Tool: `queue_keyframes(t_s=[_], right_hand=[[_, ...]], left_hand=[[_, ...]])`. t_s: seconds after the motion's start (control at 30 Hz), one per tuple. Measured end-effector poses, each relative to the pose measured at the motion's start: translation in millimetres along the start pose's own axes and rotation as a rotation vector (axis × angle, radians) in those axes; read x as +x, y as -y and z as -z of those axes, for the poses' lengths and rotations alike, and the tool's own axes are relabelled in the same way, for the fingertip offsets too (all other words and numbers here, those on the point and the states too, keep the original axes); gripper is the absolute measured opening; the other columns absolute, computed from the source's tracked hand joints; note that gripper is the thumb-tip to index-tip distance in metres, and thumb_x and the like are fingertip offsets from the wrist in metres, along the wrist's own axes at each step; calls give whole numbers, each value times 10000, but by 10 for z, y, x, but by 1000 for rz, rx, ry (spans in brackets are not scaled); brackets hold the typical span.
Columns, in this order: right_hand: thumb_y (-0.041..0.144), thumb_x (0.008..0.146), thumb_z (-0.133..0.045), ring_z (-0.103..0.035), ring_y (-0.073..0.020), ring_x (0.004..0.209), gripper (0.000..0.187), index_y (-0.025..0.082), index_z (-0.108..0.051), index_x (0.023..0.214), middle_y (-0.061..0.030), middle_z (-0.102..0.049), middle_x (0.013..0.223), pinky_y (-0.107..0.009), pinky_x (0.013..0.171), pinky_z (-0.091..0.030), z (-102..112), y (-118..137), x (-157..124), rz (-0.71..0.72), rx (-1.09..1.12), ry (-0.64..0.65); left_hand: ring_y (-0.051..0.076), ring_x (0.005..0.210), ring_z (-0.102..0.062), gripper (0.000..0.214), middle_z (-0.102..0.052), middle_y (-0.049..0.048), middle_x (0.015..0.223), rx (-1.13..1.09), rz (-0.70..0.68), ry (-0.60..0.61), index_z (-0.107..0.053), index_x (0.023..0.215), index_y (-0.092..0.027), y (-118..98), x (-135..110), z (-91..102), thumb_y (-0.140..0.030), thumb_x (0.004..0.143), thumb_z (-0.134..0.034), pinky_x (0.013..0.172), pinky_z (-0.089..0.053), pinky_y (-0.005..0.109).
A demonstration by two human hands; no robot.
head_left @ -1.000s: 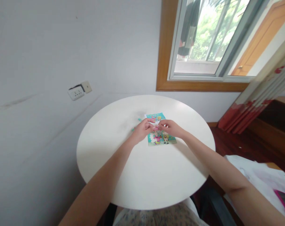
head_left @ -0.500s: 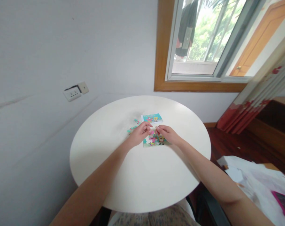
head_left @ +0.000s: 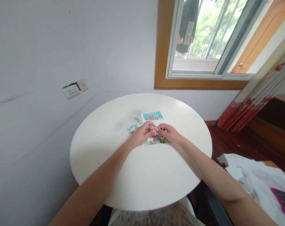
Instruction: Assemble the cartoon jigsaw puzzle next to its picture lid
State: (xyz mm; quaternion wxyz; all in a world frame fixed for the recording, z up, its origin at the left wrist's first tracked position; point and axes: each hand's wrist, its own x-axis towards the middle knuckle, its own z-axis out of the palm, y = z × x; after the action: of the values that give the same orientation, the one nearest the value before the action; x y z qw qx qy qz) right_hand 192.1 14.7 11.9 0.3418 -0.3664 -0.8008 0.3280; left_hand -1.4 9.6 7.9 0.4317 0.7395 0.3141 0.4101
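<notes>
My left hand (head_left: 144,132) and my right hand (head_left: 170,133) nearly meet over a partly assembled jigsaw puzzle (head_left: 154,140) showing colourful cartoon figures. A small pale puzzle piece (head_left: 155,128) appears at the fingertips of my right hand, which are pinched together. The fingers of my left hand are curled close beside it; what they hold, if anything, is too small to make out. Both hands cover much of the puzzle. Loose teal and pink puzzle pieces (head_left: 133,126) lie to the left of my left hand.
Behind the hands lies a flat teal box (head_left: 153,116) with cartoon figures. All of this rests on a round white table (head_left: 137,175) against the wall. On the right are a chair armrest (head_left: 214,204) and a white plastic bag (head_left: 255,179) with a pink-edged dark object (head_left: 283,201).
My hands have come closer together, the fingertips now almost touching above the puzzle. My left hand's fingers have curled in more. The view has shifted slightly.
</notes>
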Motion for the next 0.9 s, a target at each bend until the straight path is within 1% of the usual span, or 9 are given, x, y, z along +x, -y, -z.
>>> queue_keyframes(t_s=[0.17, 0.27, 0.33, 0.43, 0.5, 0.57, 0.67, 0.77, 0.9], right_hand=[[448, 885, -461, -496, -127, 671, 349, 173, -617, 736, -8, -569, 692, -242, 637, -388, 21, -24, -3, 41, -32, -12], [405, 881, -467, -506, -132, 675, 326, 174, -613, 703, -11, -569, 676, -250, 648, -394, 69, -14, -14, 57, -78, -37], [373, 866, -486, -513, -136, 678, 292, 174, -622, 701, -14, -576, 672, -256, 658, -399, 114, -14, -21, 60, -107, -63], [339, 847, -515, -520, -139, 682, 251, 174, -638, 703, -17, -587, 664, -261, 669, -401, 163, -29, -29, 74, -149, -74], [330, 847, -526, -518, -136, 672, 262, 172, -628, 664, -15, -584, 641, -262, 678, -398, 163, -39, -30, 94, -184, -50], [309, 854, -522, -511, -127, 646, 292, 170, -600, 609, -8, -572, 603, -260, 686, -393, 132, -50, -28, 118, -212, -3], [259, 857, -504, -507, -121, 639, 291, 167, -594, 596, -4, -572, 593, -260, 703, -380, 49, -69, -23, 126, -270, 8], [253, 841, -529, -517, -133, 708, 233, 172, -632, 648, -15, -601, 666, -271, 750, -364, -43, -78, -21, 104, -369, -33], [279, 832, -553, -510, -155, 796, 191, 195, -657, 695, -25, -615, 757, -289, 787, -340, -138, -38, -25, 35, -462, -46]], left_hand=[[136, 730, -582, 266, -569, -8, 767, 7, -13, 12, -500, 1032, -194, 16, 0, -17, -382, 858, -571, 675, -459, 242], [138, 761, -588, 235, -582, -4, 796, 98, -30, 11, -499, 1056, -193, -4, -5, 4, -342, 878, -532, 715, -467, 254], [141, 781, -584, 197, -599, 6, 841, 237, -40, 2, -516, 1055, -192, -22, -10, 44, -294, 886, -504, 743, -467, 265], [170, 877, -569, 136, -618, 32, 922, 530, -100, 11, -577, 973, -190, -31, -20, 137, -211, 869, -492, 824, -452, 306], [199, 961, -548, 126, -618, 45, 948, 699, -149, 48, -612, 921, -193, -22, -30, 207, -185, 852, -507, 896, -422, 343], [217, 997, -533, 122, -613, 51, 945, 804, -154, 91, -634, 904, -198, -9, -41, 268, -188, 847, -526, 924, -403, 362], [221, 998, -526, 121, -610, 50, 944, 860, -127, 128, -648, 910, -204, 12, -54, 331, -209, 847, -545, 927, -396, 362], [213, 992, -526, 122, -615, 44, 938, 861, -121, 141, -651, 914, -206, 29, -57, 360, -233, 854, -549, 926, -389, 352], [203, 968, -542, 118, -627, 35, 908, 830, -134, 203, -656, 895, -198, 18, -59, 368, -261, 852, -565, 911, -383, 335]])
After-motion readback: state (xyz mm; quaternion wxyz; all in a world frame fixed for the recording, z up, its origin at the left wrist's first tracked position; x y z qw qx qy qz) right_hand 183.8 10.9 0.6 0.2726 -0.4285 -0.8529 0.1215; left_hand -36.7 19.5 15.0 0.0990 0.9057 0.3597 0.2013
